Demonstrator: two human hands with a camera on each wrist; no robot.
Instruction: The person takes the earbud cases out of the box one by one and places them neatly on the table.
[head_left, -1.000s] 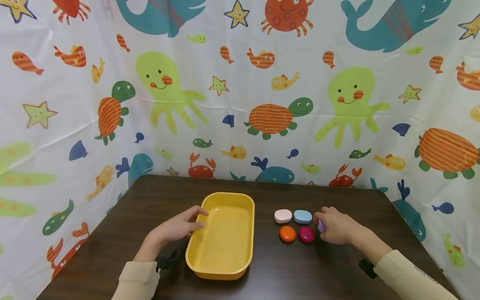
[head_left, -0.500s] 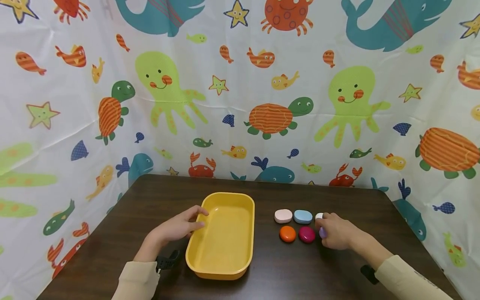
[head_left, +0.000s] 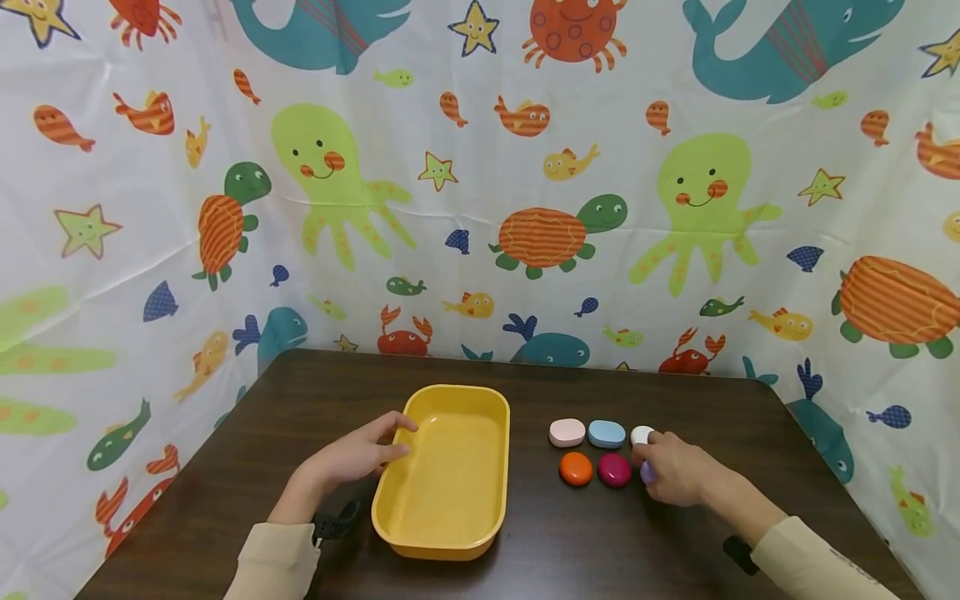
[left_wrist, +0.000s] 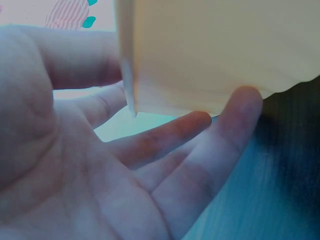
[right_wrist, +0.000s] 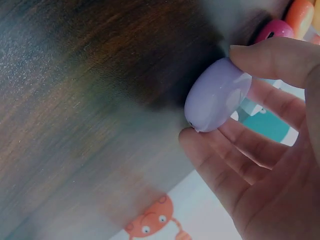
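My left hand grips the left side of a yellow rectangular tray; in the left wrist view its fingers lie along the outer wall. At the right, my right hand holds a smooth, glossy purple oval piece between thumb and fingertips, low over the table. A white piece shows just behind that hand, partly covered by it. To its left lie a pink oval and a blue oval, with an orange round piece and a magenta one in front.
The dark wooden table carries everything. Behind and at both sides hangs a white curtain printed with sea animals. A dark band is on my left wrist and a dark device on the right.
My right hand has drawn slightly toward me with the purple oval, uncovering the white piece behind it. My left hand and the tray have stayed put.
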